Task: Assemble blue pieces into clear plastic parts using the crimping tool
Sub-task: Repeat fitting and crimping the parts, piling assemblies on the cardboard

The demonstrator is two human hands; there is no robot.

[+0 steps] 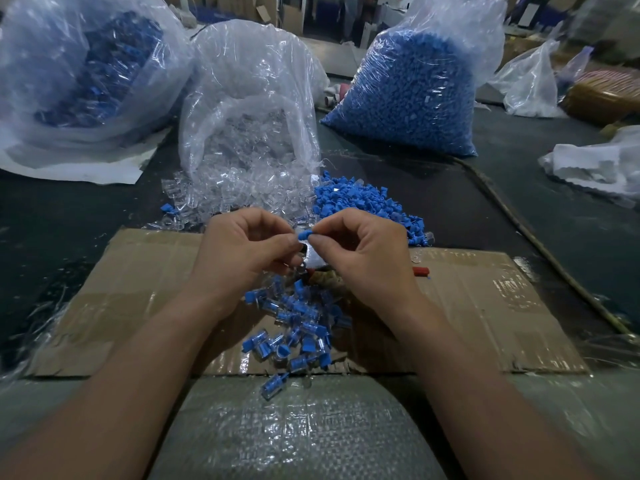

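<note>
Holding both hands up over the cardboard sheet (138, 289), forearms entering from the lower corners and converging at mid-frame, wrists bent slightly inward. Right hand (367, 258): thumb and forefinger pinch a blue piece (306, 234), remaining fingers curled under the palm. Left hand (242, 251): fingers curled, thumb and fingertips gripping a clear plastic part (304, 250) just below the blue piece; whether the piece is seated in the part, cannot tell. Fingertips of both hands nearly meet around the two items. Directly beneath the hands, on the cardboard, a heap of assembled pieces (298, 323), blue inside clear, spilling toward the near edge. Behind the hands, a loose pile of clear parts (235, 192) at the mouth of a clear bag (249, 98), and beside it to the right a loose pile of blue pieces (356, 202). Further back, a full bag of blue pieces (405, 98). A red object (420, 271) lies on the cardboard just right of the right hand, largely hidden by it; cannot tell what it is
</note>
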